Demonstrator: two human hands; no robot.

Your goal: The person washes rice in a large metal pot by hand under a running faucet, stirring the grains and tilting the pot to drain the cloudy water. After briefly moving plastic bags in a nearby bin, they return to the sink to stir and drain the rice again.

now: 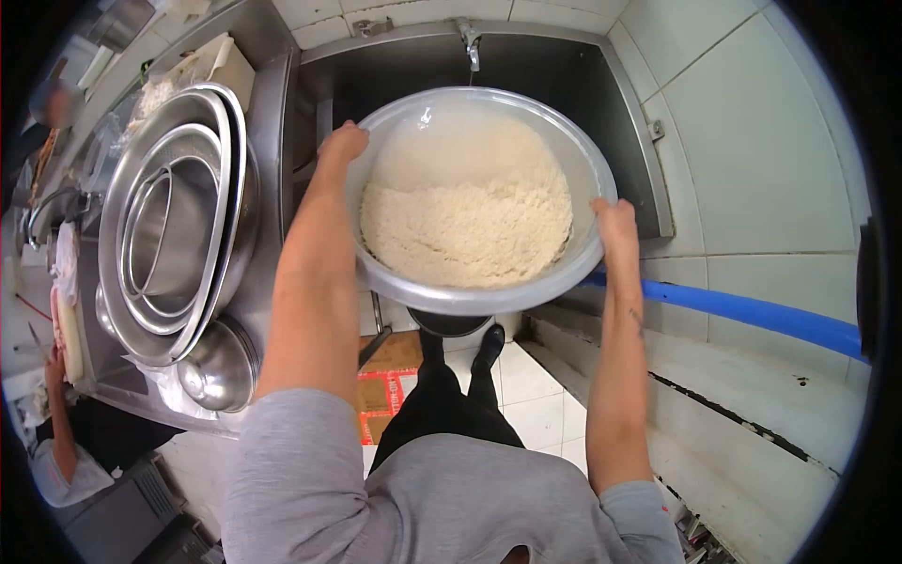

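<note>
A large translucent plastic basin (470, 301) is held up in front of me, over the near edge of the sink. Inside it lies a heap of pale rice (460, 230), with cloudy water (460, 141) pooled at the far side. My left hand (345, 143) is closed on the basin's left rim. On the opposite side, my right hand (615, 224) grips the right rim. The fingers of both hands are partly hidden by the basin. Just beyond the far rim, a tap (469, 45) points down into the sink.
The metal sink (583, 75) stands against a tiled wall. Nested steel bowls (225, 122) sit on the counter to the left. A blue pipe (752, 312) runs along the right. At far left, another person's hand (54, 365) is near a knife. Cardboard (393, 352) lies on the floor.
</note>
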